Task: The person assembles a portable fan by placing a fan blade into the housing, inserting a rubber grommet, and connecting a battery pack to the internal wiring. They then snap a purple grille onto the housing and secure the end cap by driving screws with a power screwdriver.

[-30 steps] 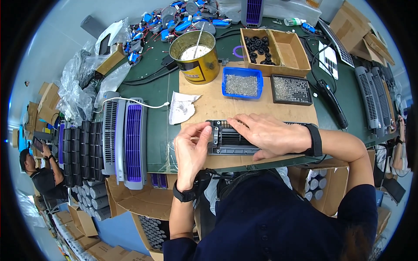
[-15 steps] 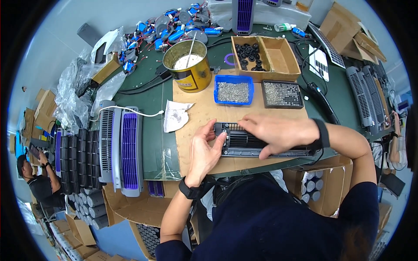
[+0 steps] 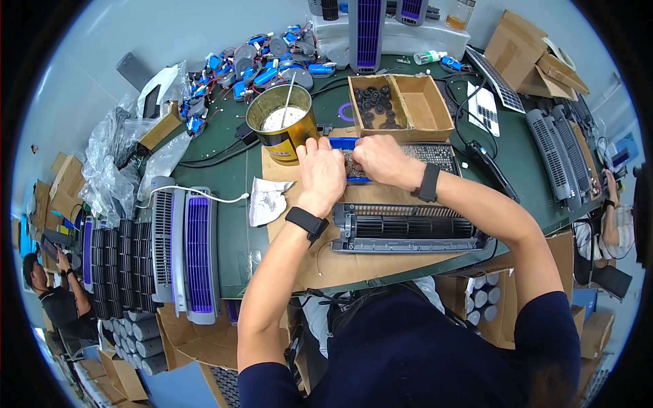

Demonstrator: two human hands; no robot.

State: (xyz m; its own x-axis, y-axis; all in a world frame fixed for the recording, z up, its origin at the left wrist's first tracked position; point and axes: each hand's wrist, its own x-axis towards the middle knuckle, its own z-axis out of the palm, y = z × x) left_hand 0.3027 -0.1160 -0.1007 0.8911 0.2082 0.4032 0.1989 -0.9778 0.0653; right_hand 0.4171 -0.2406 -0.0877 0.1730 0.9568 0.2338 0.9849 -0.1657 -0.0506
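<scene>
On the cardboard mat lies a grey tower-fan housing [image 3: 408, 245], a black ribbed blower wheel [image 3: 415, 226] set along its middle; neither hand touches it. Beyond it, both hands are at the blue tray [image 3: 359, 179] of small metal screws. My left hand [image 3: 322, 171] is at the tray's left side, its fingers curled down beside the yellow tin. Over the tray's right part, my right hand [image 3: 386, 162] has its fingers bunched in a pinch. Whatever the fingertips of either hand hold is hidden. A black tray [image 3: 435, 155] of small metal parts is partly behind my right hand.
A yellow tin [image 3: 279, 126] of white paste with a stick stands left of the trays. Behind is a divided cardboard box [image 3: 425, 102] with black round parts. Fan housings [image 3: 201, 255] stand at left. A black power screwdriver [image 3: 491, 170] lies at right. Other people sit both sides.
Both hands have left the fan housing and reached forward to the blue screw tray. The housing now lies untouched on the mat. The whole view has shifted slightly.
</scene>
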